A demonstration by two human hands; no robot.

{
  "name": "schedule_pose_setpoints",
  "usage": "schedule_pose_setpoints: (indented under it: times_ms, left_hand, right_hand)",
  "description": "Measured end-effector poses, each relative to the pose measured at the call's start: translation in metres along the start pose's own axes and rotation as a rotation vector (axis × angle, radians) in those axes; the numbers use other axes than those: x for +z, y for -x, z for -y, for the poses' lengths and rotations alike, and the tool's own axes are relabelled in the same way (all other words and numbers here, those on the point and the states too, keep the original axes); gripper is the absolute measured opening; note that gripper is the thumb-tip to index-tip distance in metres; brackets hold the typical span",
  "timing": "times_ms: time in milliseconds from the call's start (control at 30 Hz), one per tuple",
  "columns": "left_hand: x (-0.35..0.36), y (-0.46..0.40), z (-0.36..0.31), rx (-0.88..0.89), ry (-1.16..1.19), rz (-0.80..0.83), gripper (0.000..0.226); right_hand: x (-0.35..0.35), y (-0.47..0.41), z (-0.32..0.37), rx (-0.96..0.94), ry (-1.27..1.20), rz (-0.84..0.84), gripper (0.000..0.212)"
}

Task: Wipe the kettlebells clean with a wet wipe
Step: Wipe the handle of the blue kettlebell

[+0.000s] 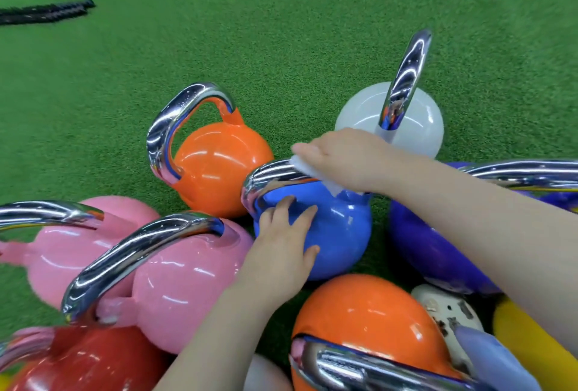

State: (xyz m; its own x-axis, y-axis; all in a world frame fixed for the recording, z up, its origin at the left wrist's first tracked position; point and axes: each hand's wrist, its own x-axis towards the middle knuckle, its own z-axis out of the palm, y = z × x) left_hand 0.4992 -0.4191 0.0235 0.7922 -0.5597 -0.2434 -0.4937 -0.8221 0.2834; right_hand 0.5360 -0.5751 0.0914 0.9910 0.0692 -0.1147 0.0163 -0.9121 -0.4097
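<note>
Our right hand [337,156] grips the wet wipe [301,168] round the chrome handle [275,171] of the blue kettlebell [337,234]; our left hand [281,246] rests flat-fingered on its body (steadying it); we should wrap fully and slide along the whole curve.

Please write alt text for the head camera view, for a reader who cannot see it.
The right hand rubs a white wet wipe on the chrome handle of a blue kettlebell while the left hand steadies its body. Orange, pink, white and purple kettlebells surround it on green turf.
</note>
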Motion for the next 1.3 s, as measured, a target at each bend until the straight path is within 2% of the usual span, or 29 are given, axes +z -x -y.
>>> schedule_pose_setpoints:
  times_ms: [67, 100, 200, 267, 367, 400, 500, 533, 633, 700, 767, 867, 933, 967, 1033, 1100, 1167, 1233, 1300]
  left_hand:
    - [0.004, 0.001, 0.0, 0.016, -0.05, 0.013, 0.063]
    - [0.005, 0.002, 0.0, 0.025, -0.059, 0.014, 0.063]
    - [0.007, 0.003, 0.001, 0.019, -0.053, 0.018, 0.062]
    - [0.008, 0.002, 0.003, 0.01, -0.035, 0.028, 0.067]
    - [0.008, 0.002, 0.004, 0.011, -0.029, 0.036, 0.072]
    - [0.008, 0.001, 0.004, 0.013, -0.029, 0.033, 0.072]
    - [0.006, -0.001, 0.005, 0.02, 0.014, 0.025, 0.07]
    - [0.006, -0.001, 0.006, 0.019, 0.044, 0.025, 0.07]
    - [0.004, -0.001, 0.007, 0.027, 0.078, 0.015, 0.068]
    - [0.004, -0.002, 0.008, 0.027, 0.081, 0.01, 0.068]
    - [0.004, -0.002, 0.007, 0.023, 0.087, 0.007, 0.068]
    - [0.005, -0.002, 0.007, 0.032, 0.078, 0.002, 0.068]
    - [0.006, -0.002, 0.007, 0.026, 0.075, 0.007, 0.069]
    - [0.006, -0.002, 0.007, 0.023, 0.071, 0.006, 0.069]
    - [0.006, -0.002, 0.007, 0.026, 0.058, 0.003, 0.069]
    - [0.006, -0.002, 0.007, 0.025, 0.058, 0.002, 0.069]
    - [0.005, -0.002, 0.006, 0.021, 0.061, 0.0, 0.069]
    - [0.005, -0.002, 0.005, 0.02, 0.058, 0.001, 0.069]
    - [0.006, -0.002, 0.005, 0.021, 0.053, 0.003, 0.07]
  right_hand:
    - [0.012, -0.004, 0.023, -0.112, 0.277, -0.107, 0.041]
    - [0.02, -0.005, 0.034, -0.155, 0.329, -0.176, 0.044]
    - [0.03, -0.007, 0.038, -0.196, 0.298, -0.25, 0.052]
    - [0.021, -0.005, 0.02, -0.123, 0.212, -0.236, 0.053]
    - [0.016, 0.002, -0.013, 0.033, -0.111, -0.17, 0.046]
    - [0.023, 0.005, -0.025, 0.071, -0.29, -0.203, 0.043]
    - [0.058, 0.017, -0.048, 0.262, -0.975, -0.438, 0.039]
    - [0.067, 0.019, -0.051, 0.353, -1.107, -0.474, 0.04]
    - [0.071, 0.017, -0.056, 0.468, -1.23, -0.426, 0.04]
    - [0.049, 0.012, -0.054, 0.411, -1.082, -0.228, 0.037]
    - [0.025, 0.004, -0.043, 0.291, -0.726, -0.025, 0.05]
    - [0.006, -0.001, -0.022, 0.113, -0.239, 0.008, 0.055]
    - [0.011, -0.001, -0.014, 0.05, -0.09, -0.079, 0.054]
    - [0.016, -0.001, -0.015, 0.065, -0.136, -0.151, 0.053]
    - [0.029, 0.003, -0.026, 0.135, -0.429, -0.301, 0.052]
    - [0.043, 0.004, -0.042, 0.127, -0.705, -0.377, 0.037]
    - [0.054, 0.004, -0.052, 0.182, -0.885, -0.333, 0.028]
    - [0.058, 0.005, -0.056, 0.31, -1.178, -0.286, 0.035]
    - [0.063, 0.006, -0.06, 0.43, -1.357, -0.261, 0.038]
